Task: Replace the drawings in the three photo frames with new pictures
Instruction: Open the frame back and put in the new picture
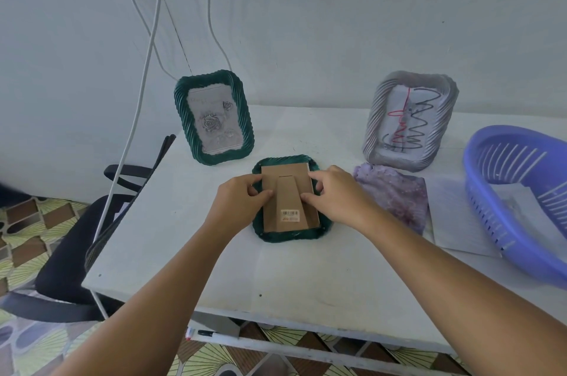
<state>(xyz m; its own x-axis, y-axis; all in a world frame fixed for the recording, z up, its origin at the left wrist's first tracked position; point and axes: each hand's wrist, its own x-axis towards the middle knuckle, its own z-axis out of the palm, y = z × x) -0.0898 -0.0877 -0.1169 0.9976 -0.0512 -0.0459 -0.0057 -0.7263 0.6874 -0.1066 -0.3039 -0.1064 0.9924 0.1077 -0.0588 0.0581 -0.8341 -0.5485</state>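
Observation:
A dark green photo frame (291, 235) lies face down at the table's middle, its brown cardboard back (290, 194) with a stand flap and barcode sticker facing up. My left hand (241, 202) grips the frame's left edge with its thumb on the cardboard. My right hand (339, 196) holds the right edge, its fingertips on the backing. A second green frame (213, 116) stands at the back left with a grey rose picture. A silver frame (409, 119) stands at the back right holding a scribbled drawing. A purple flower picture (395, 193) lies flat right of my right hand.
A blue plastic basket (518, 201) sits at the right edge with white paper (460, 222) under and beside it. White cables (135, 118) hang down the wall at the left. A black chair (76, 253) stands left of the table. A marker (208, 334) lies on the lower shelf.

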